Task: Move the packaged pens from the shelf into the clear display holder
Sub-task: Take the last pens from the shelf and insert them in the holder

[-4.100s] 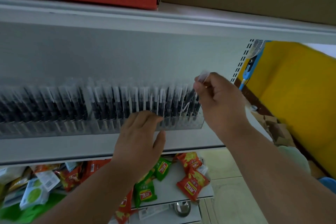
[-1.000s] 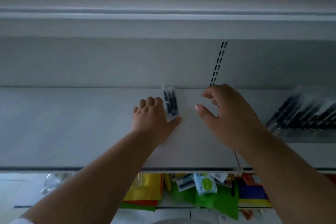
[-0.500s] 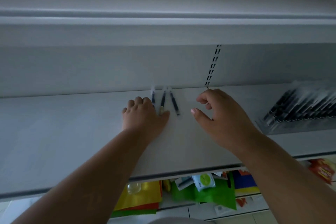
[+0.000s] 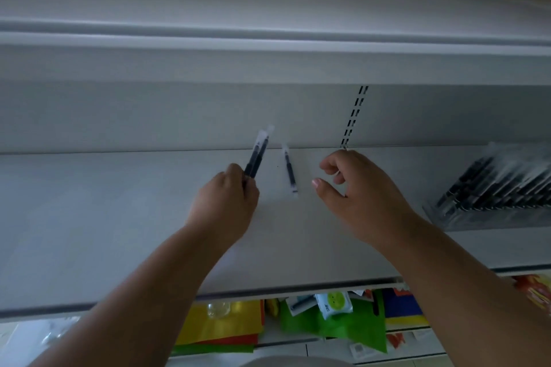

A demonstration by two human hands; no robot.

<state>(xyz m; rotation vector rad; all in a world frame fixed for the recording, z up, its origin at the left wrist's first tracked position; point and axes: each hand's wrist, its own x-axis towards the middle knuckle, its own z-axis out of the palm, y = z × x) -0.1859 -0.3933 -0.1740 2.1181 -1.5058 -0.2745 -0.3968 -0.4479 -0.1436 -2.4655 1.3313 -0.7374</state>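
Head view: the left hand (image 4: 223, 202) is pinching two pens (image 4: 257, 156) in its fingers, tips angled up off the shelf (image 4: 119, 217). A third pen (image 4: 290, 171) is lying on the shelf between the hands; the right hand (image 4: 357, 197) is hovering beside it, fingers loosely curled and holding nothing. The holder (image 4: 492, 188), filled with pens, is sitting at the shelf's right end.

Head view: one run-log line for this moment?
left hand: grips two packaged pens | right hand: holds nothing | one pen on shelf
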